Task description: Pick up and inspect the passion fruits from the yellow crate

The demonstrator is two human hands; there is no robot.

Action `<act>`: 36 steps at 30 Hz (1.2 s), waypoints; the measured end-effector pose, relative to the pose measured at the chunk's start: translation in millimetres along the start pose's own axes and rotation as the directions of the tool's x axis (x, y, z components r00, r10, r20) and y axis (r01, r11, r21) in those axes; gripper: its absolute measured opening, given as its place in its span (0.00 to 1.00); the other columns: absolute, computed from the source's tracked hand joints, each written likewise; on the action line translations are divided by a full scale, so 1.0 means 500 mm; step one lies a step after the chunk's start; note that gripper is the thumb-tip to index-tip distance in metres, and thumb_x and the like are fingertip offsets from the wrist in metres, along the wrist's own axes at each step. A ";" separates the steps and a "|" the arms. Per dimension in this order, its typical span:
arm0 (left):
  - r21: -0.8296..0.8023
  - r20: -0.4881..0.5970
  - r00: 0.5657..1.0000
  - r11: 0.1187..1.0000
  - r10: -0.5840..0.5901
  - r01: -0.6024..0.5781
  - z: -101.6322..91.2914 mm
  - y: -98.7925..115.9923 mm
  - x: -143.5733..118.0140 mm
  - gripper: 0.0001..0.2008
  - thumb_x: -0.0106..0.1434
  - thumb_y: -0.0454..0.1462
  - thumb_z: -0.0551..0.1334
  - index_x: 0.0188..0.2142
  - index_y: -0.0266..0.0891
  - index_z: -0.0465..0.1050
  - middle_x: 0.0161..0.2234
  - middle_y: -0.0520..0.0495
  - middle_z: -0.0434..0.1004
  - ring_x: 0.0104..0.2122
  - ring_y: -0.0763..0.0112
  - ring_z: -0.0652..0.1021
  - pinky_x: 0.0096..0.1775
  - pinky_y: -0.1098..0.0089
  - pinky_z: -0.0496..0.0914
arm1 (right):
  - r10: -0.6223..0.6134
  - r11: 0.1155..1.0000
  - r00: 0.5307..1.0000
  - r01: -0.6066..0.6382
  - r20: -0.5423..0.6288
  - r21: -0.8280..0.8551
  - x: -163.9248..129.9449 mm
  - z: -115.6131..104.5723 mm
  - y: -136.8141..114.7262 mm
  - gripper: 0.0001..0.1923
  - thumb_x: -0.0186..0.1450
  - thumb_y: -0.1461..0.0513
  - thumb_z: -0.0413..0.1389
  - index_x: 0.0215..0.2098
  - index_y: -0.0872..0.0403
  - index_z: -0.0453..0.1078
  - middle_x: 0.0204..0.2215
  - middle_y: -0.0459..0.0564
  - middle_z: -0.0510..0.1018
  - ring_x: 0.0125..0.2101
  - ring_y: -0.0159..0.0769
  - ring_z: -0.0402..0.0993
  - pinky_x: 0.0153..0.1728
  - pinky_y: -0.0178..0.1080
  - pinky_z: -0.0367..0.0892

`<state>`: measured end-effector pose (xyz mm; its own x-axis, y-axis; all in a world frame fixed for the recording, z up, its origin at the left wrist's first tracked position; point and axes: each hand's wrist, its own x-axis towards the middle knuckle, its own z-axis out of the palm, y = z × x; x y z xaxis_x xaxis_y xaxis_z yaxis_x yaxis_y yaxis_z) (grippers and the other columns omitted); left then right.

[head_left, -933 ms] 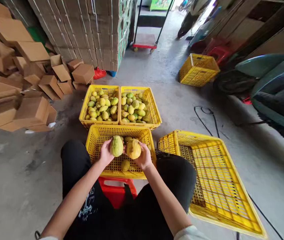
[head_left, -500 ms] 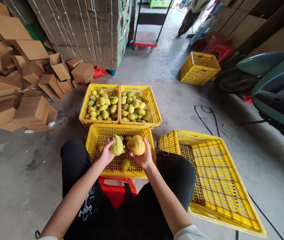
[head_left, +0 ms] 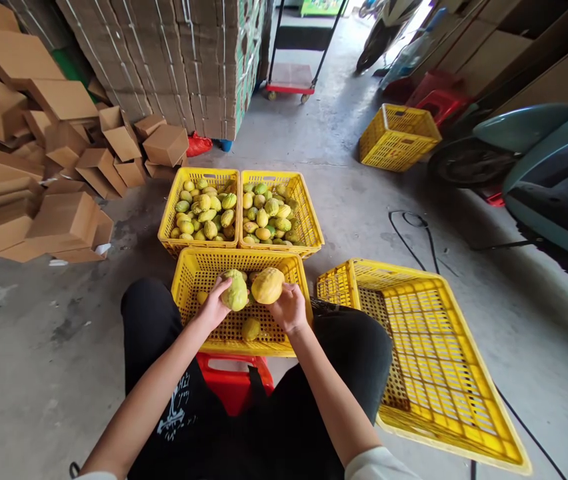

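My left hand (head_left: 215, 305) grips a greenish-yellow fruit (head_left: 235, 291). My right hand (head_left: 290, 309) holds a more yellow fruit (head_left: 267, 285) by its lower side. Both fruits hover side by side over the near yellow crate (head_left: 190, 279) between my knees. That crate holds a few loose fruits, one (head_left: 251, 329) lying just below my hands. Beyond it stand two yellow crates, the left one (head_left: 200, 212) and the right one (head_left: 277, 214), each filled with several green and yellow fruits.
I sit on a red stool (head_left: 231, 380). An empty yellow crate (head_left: 421, 353) lies tilted at my right knee, another (head_left: 397, 136) stands farther off. Cardboard boxes (head_left: 39, 153) pile up at left, stacked cartons (head_left: 184, 60) behind. A scooter (head_left: 539, 167) and a black cable (head_left: 414, 230) are at right.
Both hands have moved a little away from me over the near crate, and each has turned its fruit; the yellow one now lies more sideways in my right fingers.
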<state>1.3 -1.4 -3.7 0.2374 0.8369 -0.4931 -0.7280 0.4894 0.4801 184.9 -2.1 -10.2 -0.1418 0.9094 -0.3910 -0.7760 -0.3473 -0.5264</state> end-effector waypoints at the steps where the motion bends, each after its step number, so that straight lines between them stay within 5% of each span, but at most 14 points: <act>1: 0.020 0.009 1.000 1.000 -0.011 0.011 0.000 -0.002 -0.001 0.18 0.58 0.34 0.68 0.47 0.42 0.69 0.44 0.45 0.79 0.47 0.55 0.81 0.50 0.54 0.74 | 0.001 1.000 1.000 -0.001 -0.015 -0.001 0.001 -0.003 0.002 0.17 0.57 0.55 0.60 0.43 0.53 0.75 0.38 0.52 0.83 0.47 0.50 0.79 0.46 0.51 0.76; 9: -0.033 -0.075 0.995 0.998 -0.062 0.059 0.006 -0.003 -0.003 0.15 0.59 0.39 0.62 0.46 0.37 0.72 0.43 0.40 0.80 0.47 0.52 0.80 0.48 0.53 0.75 | 0.102 0.991 0.987 -0.090 -0.124 0.094 0.007 -0.022 0.009 0.14 0.61 0.54 0.61 0.44 0.49 0.74 0.37 0.48 0.83 0.38 0.44 0.81 0.38 0.47 0.79; 14: -0.040 -0.139 0.988 0.997 0.064 -0.070 0.007 -0.003 0.004 0.13 0.56 0.35 0.63 0.42 0.40 0.71 0.39 0.45 0.79 0.47 0.57 0.79 0.48 0.58 0.74 | 0.093 0.985 0.994 -0.083 -0.060 0.154 0.005 -0.011 0.007 0.19 0.60 0.55 0.57 0.47 0.53 0.72 0.40 0.55 0.83 0.44 0.51 0.80 0.43 0.54 0.78; 18: 0.020 -0.079 0.986 0.990 0.144 -0.142 0.007 -0.003 0.002 0.15 0.54 0.34 0.69 0.40 0.42 0.69 0.38 0.51 0.78 0.44 0.64 0.79 0.49 0.62 0.74 | 0.069 0.987 0.994 -0.056 -0.081 0.152 0.001 -0.003 0.004 0.18 0.60 0.55 0.57 0.47 0.53 0.72 0.39 0.54 0.83 0.42 0.48 0.80 0.44 0.53 0.78; 23: 0.040 -0.046 0.998 0.998 0.047 -0.046 0.008 -0.004 -0.008 0.17 0.56 0.34 0.70 0.44 0.44 0.70 0.43 0.49 0.78 0.46 0.62 0.80 0.51 0.57 0.74 | 0.060 0.990 0.985 -0.039 -0.159 0.135 0.001 -0.008 0.003 0.14 0.60 0.55 0.62 0.43 0.48 0.72 0.35 0.46 0.82 0.37 0.42 0.80 0.43 0.51 0.79; 32: -0.013 -0.038 0.984 0.985 -0.173 0.173 0.002 -0.002 -0.003 0.15 0.65 0.43 0.61 0.46 0.36 0.73 0.40 0.37 0.81 0.42 0.50 0.83 0.45 0.51 0.77 | 0.094 0.992 0.995 -0.090 -0.040 0.086 -0.003 -0.001 0.003 0.18 0.56 0.57 0.62 0.44 0.52 0.72 0.38 0.53 0.82 0.43 0.51 0.80 0.43 0.54 0.78; 36: -0.105 -0.048 0.989 0.986 -0.138 0.132 0.003 0.007 -0.004 0.16 0.67 0.43 0.55 0.46 0.34 0.74 0.40 0.35 0.82 0.46 0.46 0.81 0.46 0.46 0.75 | 0.053 0.995 0.998 -0.055 0.029 0.083 -0.008 0.008 -0.002 0.21 0.54 0.58 0.60 0.46 0.51 0.71 0.43 0.54 0.82 0.47 0.51 0.79 0.43 0.53 0.78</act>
<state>-1.0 -1.0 0.0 0.3043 0.7485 -0.5893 -0.7536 0.5675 0.3317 183.7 -4.4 -4.9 -0.2007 0.8961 -0.3959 -0.8154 -0.3767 -0.4395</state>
